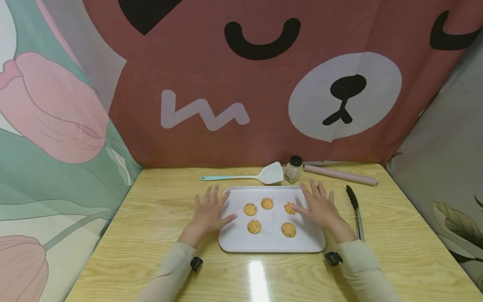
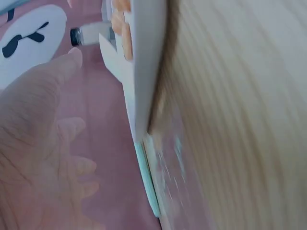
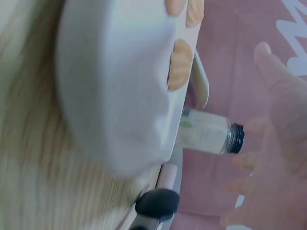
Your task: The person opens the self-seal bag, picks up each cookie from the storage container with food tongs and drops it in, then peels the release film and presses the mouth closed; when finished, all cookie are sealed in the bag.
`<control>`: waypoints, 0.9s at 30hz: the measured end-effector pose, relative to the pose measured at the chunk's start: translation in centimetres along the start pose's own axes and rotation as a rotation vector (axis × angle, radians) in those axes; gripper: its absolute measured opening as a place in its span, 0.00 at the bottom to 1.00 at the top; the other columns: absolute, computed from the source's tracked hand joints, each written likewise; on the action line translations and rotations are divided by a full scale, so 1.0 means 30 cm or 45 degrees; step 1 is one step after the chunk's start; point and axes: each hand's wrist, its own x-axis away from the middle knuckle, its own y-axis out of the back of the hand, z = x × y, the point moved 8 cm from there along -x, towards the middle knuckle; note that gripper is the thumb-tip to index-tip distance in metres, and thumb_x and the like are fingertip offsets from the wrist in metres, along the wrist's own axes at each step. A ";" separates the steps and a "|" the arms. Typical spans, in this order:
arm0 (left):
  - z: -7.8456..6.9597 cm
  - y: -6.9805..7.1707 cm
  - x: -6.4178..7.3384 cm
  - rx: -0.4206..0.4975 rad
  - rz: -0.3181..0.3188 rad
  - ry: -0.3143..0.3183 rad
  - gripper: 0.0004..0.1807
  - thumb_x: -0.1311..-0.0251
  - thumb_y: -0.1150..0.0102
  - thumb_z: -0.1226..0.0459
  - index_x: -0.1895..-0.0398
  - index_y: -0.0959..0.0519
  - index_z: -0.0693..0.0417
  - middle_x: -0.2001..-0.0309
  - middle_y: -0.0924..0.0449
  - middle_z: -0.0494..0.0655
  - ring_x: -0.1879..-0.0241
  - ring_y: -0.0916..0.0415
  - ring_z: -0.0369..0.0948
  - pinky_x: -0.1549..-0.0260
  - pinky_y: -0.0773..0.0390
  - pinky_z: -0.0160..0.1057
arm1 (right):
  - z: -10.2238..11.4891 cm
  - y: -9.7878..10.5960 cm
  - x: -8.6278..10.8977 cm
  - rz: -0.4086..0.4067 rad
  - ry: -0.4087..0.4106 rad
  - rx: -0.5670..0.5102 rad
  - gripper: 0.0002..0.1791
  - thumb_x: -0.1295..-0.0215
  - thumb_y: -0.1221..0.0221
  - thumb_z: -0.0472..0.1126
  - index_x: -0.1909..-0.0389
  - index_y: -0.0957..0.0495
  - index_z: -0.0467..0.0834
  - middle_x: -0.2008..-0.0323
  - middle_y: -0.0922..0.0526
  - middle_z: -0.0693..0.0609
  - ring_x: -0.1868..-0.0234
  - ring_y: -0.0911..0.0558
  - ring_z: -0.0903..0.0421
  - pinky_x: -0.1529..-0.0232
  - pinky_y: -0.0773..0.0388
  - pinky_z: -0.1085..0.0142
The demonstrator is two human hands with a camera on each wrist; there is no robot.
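A white rectangular tray point(image 1: 269, 243) lies on the wooden table with several cookies spread over it. Some are swirled, like the one at the lower left point(image 1: 254, 227); others are flat and round with dark bits, like the one at the lower right point(image 1: 288, 230). My left hand point(image 1: 210, 212) hovers by the tray's left edge, fingers spread and holding nothing. Over the tray's right side my right hand point(image 1: 320, 208) is spread too, its thumb overlapping a star-shaped cookie point(image 1: 289, 208) in the head view. In the right wrist view, that hand point(image 3: 283, 139) appears above the tray's level.
Behind the tray lie a white spatula point(image 1: 271, 173) with a mint handle, a small glass jar point(image 1: 293, 169) with a black lid, and a pinkish rolling pin point(image 1: 339, 174). Black-tipped tongs point(image 1: 354, 205) rest at the right. A patterned cloth point(image 1: 264, 84) hangs along the back edge.
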 end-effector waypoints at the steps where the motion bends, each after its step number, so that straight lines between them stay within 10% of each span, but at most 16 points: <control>1: 0.015 0.000 0.005 0.018 0.006 0.005 0.44 0.43 0.52 0.33 0.27 0.44 0.42 0.27 0.53 0.59 0.29 0.58 0.58 0.40 0.54 0.72 | 0.013 0.001 -0.004 -0.024 0.019 -0.013 0.47 0.38 0.45 0.62 0.28 0.49 0.39 0.28 0.59 0.33 0.29 0.62 0.31 0.39 0.70 0.29; 11: 0.160 0.004 0.069 0.213 -0.009 -0.050 0.38 0.39 0.41 0.50 0.30 0.40 0.57 0.32 0.44 0.66 0.32 0.49 0.63 0.41 0.46 0.68 | 0.179 -0.010 -0.041 -0.245 0.266 -0.032 0.39 0.37 0.41 0.52 0.33 0.40 0.32 0.37 0.38 0.29 0.37 0.37 0.33 0.39 0.40 0.39; 27: 0.273 -0.041 0.111 0.245 0.185 0.008 0.29 0.37 0.42 0.56 0.36 0.32 0.62 0.34 0.39 0.66 0.33 0.46 0.62 0.44 0.41 0.69 | 0.552 -0.175 -0.065 0.106 0.559 -0.052 0.36 0.31 0.48 0.55 0.33 0.40 0.32 0.31 0.40 0.38 0.31 0.41 0.42 0.32 0.45 0.48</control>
